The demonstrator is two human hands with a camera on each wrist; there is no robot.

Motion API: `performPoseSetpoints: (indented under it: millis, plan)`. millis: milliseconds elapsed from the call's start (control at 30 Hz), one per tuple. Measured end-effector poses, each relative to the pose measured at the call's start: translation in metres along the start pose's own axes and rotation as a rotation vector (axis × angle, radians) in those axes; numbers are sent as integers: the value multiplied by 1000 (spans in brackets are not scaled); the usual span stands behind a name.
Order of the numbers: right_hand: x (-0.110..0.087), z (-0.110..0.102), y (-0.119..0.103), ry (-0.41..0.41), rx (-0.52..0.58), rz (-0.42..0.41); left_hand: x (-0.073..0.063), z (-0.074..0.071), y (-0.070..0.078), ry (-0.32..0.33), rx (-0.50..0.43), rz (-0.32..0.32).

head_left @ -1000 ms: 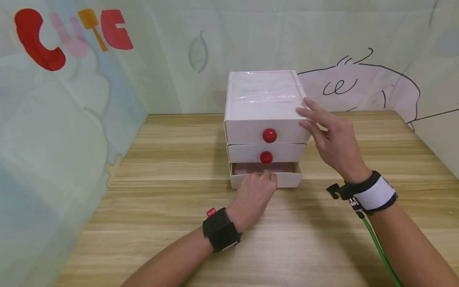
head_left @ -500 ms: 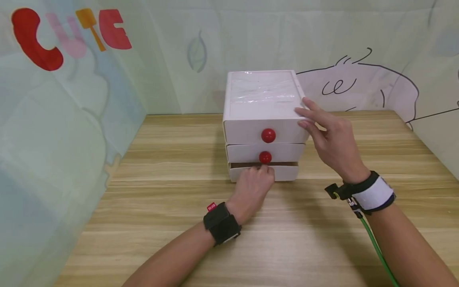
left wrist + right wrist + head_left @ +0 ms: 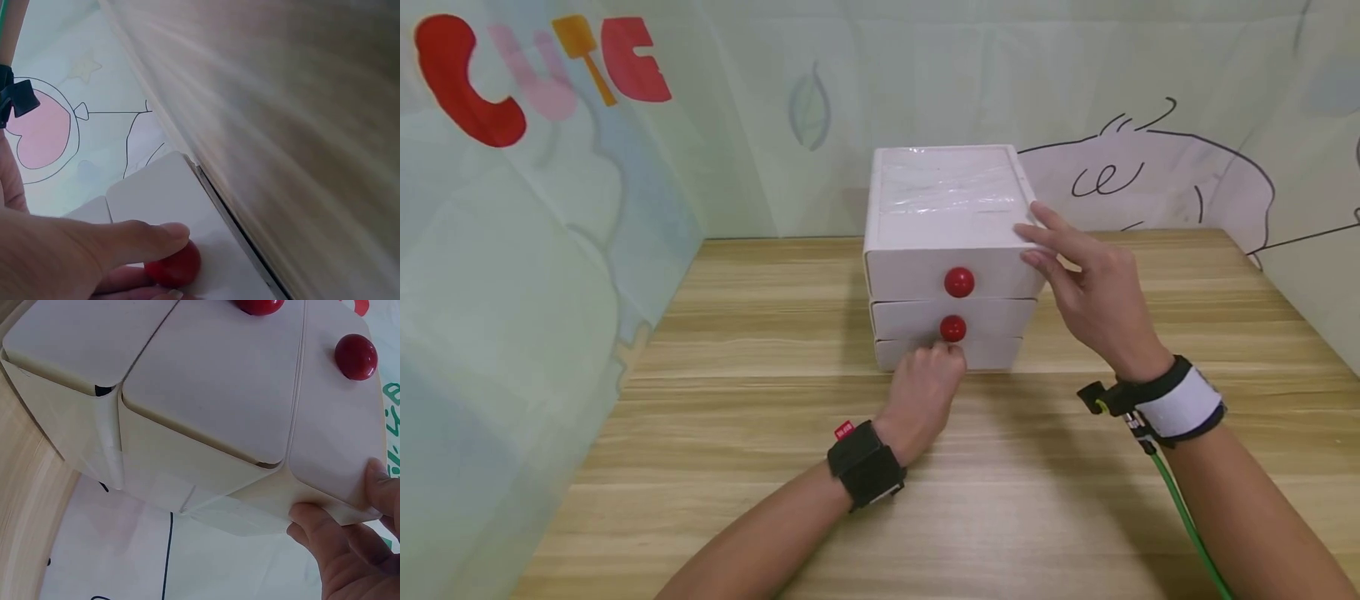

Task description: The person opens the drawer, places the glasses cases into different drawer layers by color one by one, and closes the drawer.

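A small white cabinet (image 3: 943,233) with three drawers stands on the table, front facing me. Its top and middle drawers sit flush, each with a red knob. The bottom drawer (image 3: 994,354) is pushed in level with them. My left hand (image 3: 925,387) is in front of it; in the left wrist view the thumb and fingers pinch its round red knob (image 3: 180,267), which the hand hides in the head view. My right hand (image 3: 1097,292) holds the upper front right corner of the cabinet, fingertips on the top, front and side, as the right wrist view (image 3: 350,544) shows.
The wood-grain table (image 3: 737,400) spreads around the cabinet. Printed cloth walls (image 3: 752,125) with drawings and coloured letters rise behind and at both sides. A green cable (image 3: 1183,504) runs from the right wristband along the forearm.
The bottom drawer, partly out a second ago with its inside showing, has slid back into the cabinet as my left hand pushed forward. My right hand stays at the corner.
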State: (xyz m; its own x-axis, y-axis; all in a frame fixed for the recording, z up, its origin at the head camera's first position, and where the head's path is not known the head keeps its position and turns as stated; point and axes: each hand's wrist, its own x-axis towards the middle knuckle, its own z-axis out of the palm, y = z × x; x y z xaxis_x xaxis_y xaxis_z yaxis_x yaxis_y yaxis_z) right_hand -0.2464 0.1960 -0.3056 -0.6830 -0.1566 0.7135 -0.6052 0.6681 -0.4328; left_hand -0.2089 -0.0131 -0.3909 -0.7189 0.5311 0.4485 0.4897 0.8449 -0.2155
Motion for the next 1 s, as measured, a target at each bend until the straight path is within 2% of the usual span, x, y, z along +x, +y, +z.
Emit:
performPoseSetpoints:
  millis: [267,767,900,1000]
  plan:
    - [1,-1,-2,8,-23,-7,3,-2,-5,-11,-40,-13]
    - [-1,-1,-3,-4,33,23,3,-4,-9,-24,-55,-13]
    - [-2,-1,-3,-13,53,41,3,-10,-11,-42,-60,3]
    - [-4,-1,-2,-39,59,51,3,-19,-14,-41,-51,10]
